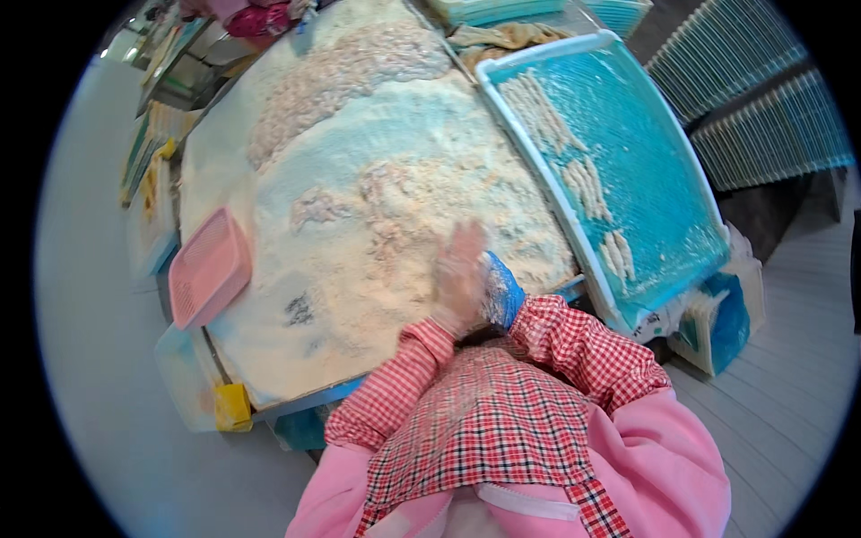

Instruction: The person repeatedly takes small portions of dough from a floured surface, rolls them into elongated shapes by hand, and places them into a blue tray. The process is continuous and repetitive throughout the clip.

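Note:
My left hand (459, 273) is bare, dusted with flour and a little blurred, its fingers stretched out over the near edge of the floured table. Against its right side is my right hand (501, 291) in a blue glove coated with flour, its fingers mostly hidden. Whether anything lies between the palms cannot be seen. Just beyond the hands, loose flour (502, 211) is heaped with small pinkish raw pieces (386, 188) mixed in. Farther back spreads a long mound of pale pink raw pieces (350, 72).
At the right, a white-rimmed tray (513, 125) with a blue-green bottom holds rows of floured strips (587, 186). A pink plastic basket (211, 267) sits on the table's left edge. Stacked racks (771, 117) stand at the far right. Part of another person (260, 18) shows at the back.

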`<state>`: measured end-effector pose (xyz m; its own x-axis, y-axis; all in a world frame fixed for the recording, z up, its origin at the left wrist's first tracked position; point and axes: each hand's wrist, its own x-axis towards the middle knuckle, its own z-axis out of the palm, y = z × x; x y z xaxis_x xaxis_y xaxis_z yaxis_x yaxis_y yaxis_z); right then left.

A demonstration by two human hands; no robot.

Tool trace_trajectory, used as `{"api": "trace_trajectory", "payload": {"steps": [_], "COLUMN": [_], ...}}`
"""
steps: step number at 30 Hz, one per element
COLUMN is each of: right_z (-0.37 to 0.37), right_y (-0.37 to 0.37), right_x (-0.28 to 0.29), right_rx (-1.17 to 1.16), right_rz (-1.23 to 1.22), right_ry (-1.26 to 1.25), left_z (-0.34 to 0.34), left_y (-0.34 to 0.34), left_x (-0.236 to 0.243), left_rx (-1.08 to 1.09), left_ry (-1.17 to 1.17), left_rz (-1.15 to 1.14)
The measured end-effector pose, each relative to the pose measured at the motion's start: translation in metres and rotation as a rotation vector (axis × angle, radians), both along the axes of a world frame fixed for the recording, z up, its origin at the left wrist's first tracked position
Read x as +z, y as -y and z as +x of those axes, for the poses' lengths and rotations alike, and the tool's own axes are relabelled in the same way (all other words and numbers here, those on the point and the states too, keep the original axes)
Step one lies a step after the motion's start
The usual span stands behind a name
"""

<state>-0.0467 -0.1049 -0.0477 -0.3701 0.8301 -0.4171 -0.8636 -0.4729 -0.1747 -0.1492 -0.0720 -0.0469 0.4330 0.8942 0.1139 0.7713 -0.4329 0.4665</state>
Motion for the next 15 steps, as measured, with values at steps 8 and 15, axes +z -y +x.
{"api": "trace_trajectory", "payload": {"steps": [8,15], "right_z": [0.135,0.301], "right_y": [0.022,0.052], "right_x": [0.060,0.039], "right_rx": [0.079,-0.241], "right_rz": [-0.081,-0.313], "right_ry": [0.579,1.072], "left_z": [-0.089,-0.137], "left_y": [0.029,-0.040], "left_x": [-0.020,-0.055], "left_rx": [-0.182,0.609], "left_ry": [-0.532,0.008], "left_rz": [-0.120,-0.108]}}
